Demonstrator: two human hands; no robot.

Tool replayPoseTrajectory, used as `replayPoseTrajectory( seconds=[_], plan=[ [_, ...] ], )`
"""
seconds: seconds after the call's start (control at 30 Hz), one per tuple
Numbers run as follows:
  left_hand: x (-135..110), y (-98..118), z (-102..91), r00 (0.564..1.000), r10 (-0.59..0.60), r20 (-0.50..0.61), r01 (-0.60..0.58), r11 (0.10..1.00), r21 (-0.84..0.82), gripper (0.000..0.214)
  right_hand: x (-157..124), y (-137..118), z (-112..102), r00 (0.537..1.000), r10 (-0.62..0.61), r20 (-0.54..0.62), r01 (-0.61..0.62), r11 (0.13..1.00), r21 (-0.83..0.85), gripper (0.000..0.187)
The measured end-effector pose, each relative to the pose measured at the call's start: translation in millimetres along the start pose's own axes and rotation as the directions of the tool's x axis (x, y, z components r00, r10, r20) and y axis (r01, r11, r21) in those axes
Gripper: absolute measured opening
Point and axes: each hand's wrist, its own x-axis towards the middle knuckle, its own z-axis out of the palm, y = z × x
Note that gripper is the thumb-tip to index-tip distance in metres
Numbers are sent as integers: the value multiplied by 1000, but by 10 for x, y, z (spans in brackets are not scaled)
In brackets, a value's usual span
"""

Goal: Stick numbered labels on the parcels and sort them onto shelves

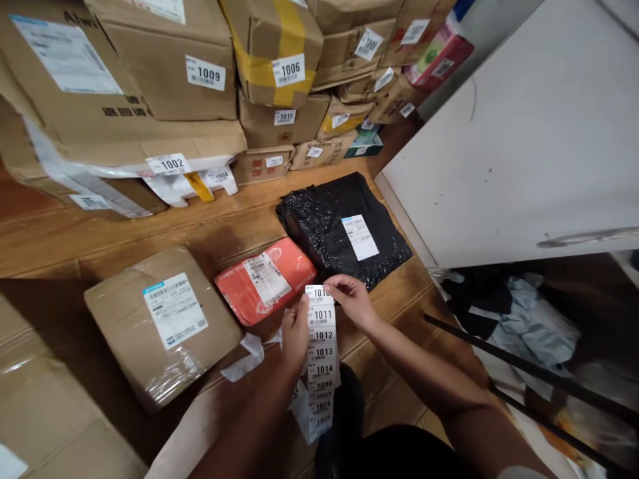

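A long strip of numbered labels [322, 352] hangs between my hands, its top label reading 1010 or similar. My left hand [295, 329] pinches the strip along its left edge. At the upper right corner of the top label, the fingers of my right hand [353, 301] are closed on it. Just beyond lies a black plastic parcel [324, 219] with a white shipping label [360, 237]. An orange parcel [294, 261] rests left of it, touching or nearly touching. Further left sits a taped cardboard box [124, 319] with a shipping label on top.
Stacked cardboard boxes [164, 73] with number stickers line the back. A white panel [509, 133] slants along the right, above dark bars [499, 352] and grey cloth [534, 319]. Scraps of backing paper [244, 359] lie near the orange parcel. Another box [50, 412] fills the lower left.
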Motion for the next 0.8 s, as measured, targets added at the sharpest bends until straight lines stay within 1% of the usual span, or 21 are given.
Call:
replayPoseTrajectory(
  seconds=[0.1,0.17,0.23,0.3,0.33,0.4,0.43,0.47,0.5,0.57,0.6,0.63,0.67,0.7,0.73,0.77,0.8],
  plan=[
    [24,-20,-28,998,30,52,-25,995,-98,41,37,36,13,1000,-20,11,20,1000,3,21],
    [29,-15,-39,992,82,100,-76,995,-62,40,32,43,-7,999,-35,5,35,999,-1,21],
    [19,-27,-46,984,134,122,-141,989,53,36,-32,52,-25,998,-55,6,55,998,-21,20],
    [-6,-79,-49,980,173,95,-190,959,212,34,-159,83,-34,995,-96,-1,96,992,-86,18],
    [-23,-121,-51,980,180,79,-196,939,282,35,-236,113,-43,992,-127,-14,124,983,-134,17],
    [-64,-230,-58,983,159,87,-180,907,380,37,-382,205,-110,981,-187,-57,171,961,-215,14],
    [-86,-291,-68,984,132,120,-170,895,412,37,-434,264,-188,973,-207,-105,179,957,-228,14],
    [-108,-356,-83,980,101,169,-167,882,440,36,-464,329,-306,962,-216,-169,178,961,-214,15],
    [-129,-420,-105,971,70,230,-173,868,465,32,-468,398,-469,951,-207,-230,168,969,-179,17],
    [-167,-545,-166,938,29,344,-209,841,498,21,-408,538,-900,936,-163,-311,136,985,-106,23],
    [-183,-605,-203,920,18,392,-230,834,501,18,-348,611,-1141,962,-124,-244,102,990,-100,27],
    [-197,-662,-241,905,8,426,-240,836,494,20,-275,686,-1374,985,-72,-160,50,990,-135,29],
    [-206,-716,-278,894,-6,449,-234,847,478,26,-193,764,-1581,986,-67,-154,39,983,-178,32],
    [-210,-766,-311,886,-26,463,-212,865,455,34,-108,847,-1747,979,-84,-187,47,980,-194,35],
    [-208,-809,-340,882,-46,469,-178,888,423,42,-28,932,-1867,968,-107,-225,60,977,-204,37],
    [-200,-845,-365,879,-64,472,-142,911,386,46,40,1018,-1937,952,-137,-274,79,974,-211,40],
    [-188,-871,-386,877,-74,474,-112,929,352,44,89,1100,-1963,935,-164,-315,98,972,-214,42]
  ],
)
